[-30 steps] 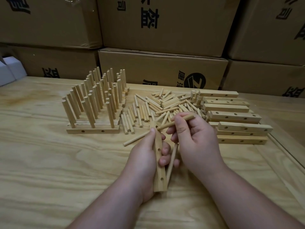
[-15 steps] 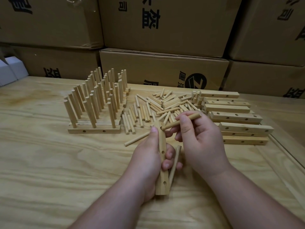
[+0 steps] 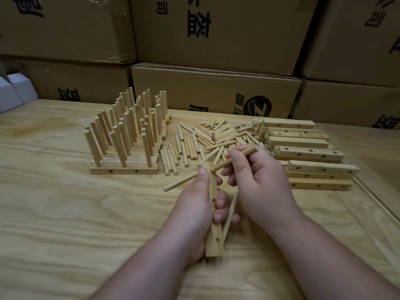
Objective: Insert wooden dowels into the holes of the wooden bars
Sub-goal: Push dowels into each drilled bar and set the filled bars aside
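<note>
Dowel tip at the top hole of the bar I hold.

My left hand [image 3: 194,204] grips the bar [image 3: 213,213], its long axis running away from me; my right hand [image 3: 257,176] pinches 1 dowel [image 3: 234,159] slanted up to the right, its low end at the bar's far end. I judge the next move is to align it with that hole. A spare dowel [image 3: 230,213] lies between my hands; loose dowels [image 3: 216,137], empty bars [image 3: 303,148] and finished bars [image 3: 125,152] sit beyond on the table [image 3: 65,213], clear of the move.

Doweled bars [image 3: 124,161] left, loose dowels [image 3: 207,139] mid, bare bars [image 3: 303,152] right.
</note>
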### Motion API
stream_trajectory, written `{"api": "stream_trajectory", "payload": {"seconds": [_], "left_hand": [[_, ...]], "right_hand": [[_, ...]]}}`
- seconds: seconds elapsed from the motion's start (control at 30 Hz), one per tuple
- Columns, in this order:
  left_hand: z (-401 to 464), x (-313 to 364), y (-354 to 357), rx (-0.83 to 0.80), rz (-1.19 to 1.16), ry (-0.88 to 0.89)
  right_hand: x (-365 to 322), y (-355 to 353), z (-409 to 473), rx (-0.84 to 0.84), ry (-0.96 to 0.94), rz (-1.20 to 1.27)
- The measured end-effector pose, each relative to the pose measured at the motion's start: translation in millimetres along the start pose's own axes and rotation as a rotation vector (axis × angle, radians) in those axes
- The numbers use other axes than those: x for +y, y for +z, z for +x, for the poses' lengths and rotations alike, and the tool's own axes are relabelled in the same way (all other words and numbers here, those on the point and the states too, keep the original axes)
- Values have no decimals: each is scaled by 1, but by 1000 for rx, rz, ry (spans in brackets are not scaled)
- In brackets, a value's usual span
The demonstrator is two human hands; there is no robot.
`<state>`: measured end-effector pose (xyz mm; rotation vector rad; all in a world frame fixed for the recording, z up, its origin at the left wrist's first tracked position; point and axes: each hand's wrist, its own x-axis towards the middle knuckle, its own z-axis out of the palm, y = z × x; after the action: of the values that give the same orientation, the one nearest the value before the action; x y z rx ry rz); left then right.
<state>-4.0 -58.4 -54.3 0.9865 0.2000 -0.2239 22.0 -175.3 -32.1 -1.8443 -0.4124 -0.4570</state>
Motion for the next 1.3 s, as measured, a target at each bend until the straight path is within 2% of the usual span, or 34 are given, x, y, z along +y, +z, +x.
{"api": "stream_trajectory", "payload": {"seconds": [0.17, 0.93, 1.17, 1.3], "left_hand": [[0, 0, 0, 14, -11, -16], [0, -2, 1, 27, 55, 25], [2, 2, 0, 29, -131, 56], [6, 8, -4, 107, -316, 114]], "right_hand": [[-3, -1, 3, -35, 69, -48], [-9, 4, -2, -11, 82, -26], [-5, 3, -3, -11, 173, 130], [8, -3, -3, -96, 231, -23]]}}
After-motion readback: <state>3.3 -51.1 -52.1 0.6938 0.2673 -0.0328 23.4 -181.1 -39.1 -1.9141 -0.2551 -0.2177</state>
